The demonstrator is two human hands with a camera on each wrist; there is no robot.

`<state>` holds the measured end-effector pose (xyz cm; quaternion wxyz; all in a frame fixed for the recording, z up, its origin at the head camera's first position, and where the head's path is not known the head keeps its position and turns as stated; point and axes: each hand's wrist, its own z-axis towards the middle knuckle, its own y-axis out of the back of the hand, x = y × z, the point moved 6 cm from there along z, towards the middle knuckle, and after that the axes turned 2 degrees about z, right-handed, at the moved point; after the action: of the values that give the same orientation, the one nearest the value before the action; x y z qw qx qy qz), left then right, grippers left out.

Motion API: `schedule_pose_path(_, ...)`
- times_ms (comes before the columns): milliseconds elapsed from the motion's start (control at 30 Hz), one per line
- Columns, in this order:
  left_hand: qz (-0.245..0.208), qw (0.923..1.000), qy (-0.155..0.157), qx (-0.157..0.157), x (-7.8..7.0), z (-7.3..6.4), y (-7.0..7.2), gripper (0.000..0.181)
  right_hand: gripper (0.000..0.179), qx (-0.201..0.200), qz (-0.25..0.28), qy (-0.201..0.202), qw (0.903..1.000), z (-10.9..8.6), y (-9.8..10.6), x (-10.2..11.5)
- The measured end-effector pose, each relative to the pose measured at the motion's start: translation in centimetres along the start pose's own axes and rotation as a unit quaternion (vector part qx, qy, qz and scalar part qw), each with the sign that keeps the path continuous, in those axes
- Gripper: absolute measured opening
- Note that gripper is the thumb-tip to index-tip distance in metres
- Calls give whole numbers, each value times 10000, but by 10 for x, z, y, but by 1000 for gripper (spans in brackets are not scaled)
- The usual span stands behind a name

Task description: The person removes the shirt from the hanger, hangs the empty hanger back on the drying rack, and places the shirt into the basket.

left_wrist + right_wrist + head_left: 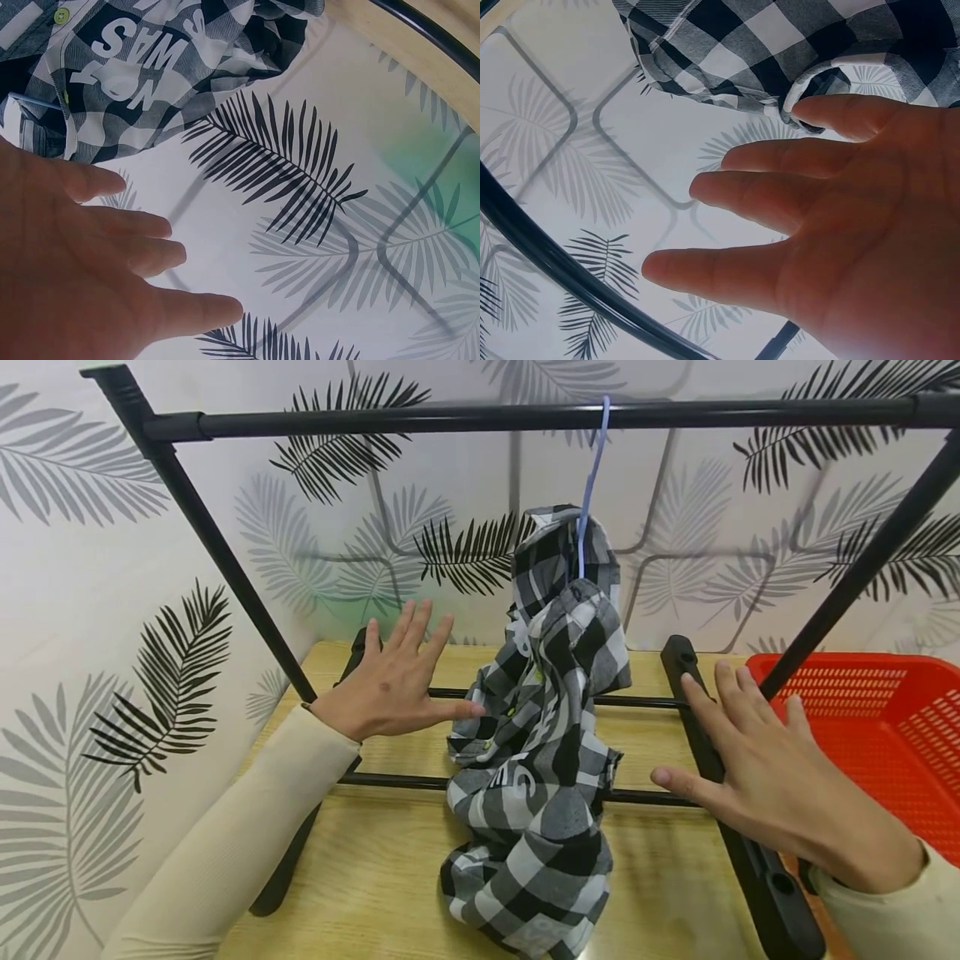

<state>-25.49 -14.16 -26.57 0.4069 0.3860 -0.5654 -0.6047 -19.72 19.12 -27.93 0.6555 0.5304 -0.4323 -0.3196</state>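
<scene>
A black, grey and white checked hooded shirt (536,793) hangs from a light purple hanger (591,477), hooked over the rack's top bar (420,420). White lettering and green buttons show on its front, closer up in the left wrist view. My left hand (393,681) is spread to the left of the shirt, its thumb tip overlapping the shirt edge in the head view. On the other side, my right hand (765,760) is held apart from the cloth with fingers extended, over the rack's right foot bar. Neither hand holds anything.
The black rack stands on a light wooden table (360,868), two lower crossbars (405,781) running behind the shirt. A red plastic basket (847,693) stands at the right, beyond the slanted right post (862,568). Leaf-patterned sheeting (97,610) covers the wall behind.
</scene>
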Motion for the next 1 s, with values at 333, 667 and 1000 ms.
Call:
schedule_pose_path(333,-51,9999,-98,-29,-4,3,2,113,100,-75,-36,172,9998,-3,5,8)
schedule_pose_path(667,-96,9998,-123,-91,-8,10,5,109,96,-175,62,408,9990,-4,10,21)
schedule_pose_path(1000,-299,9993,-180,-121,-13,15,6,108,91,-252,309,783,9961,-8,16,35)
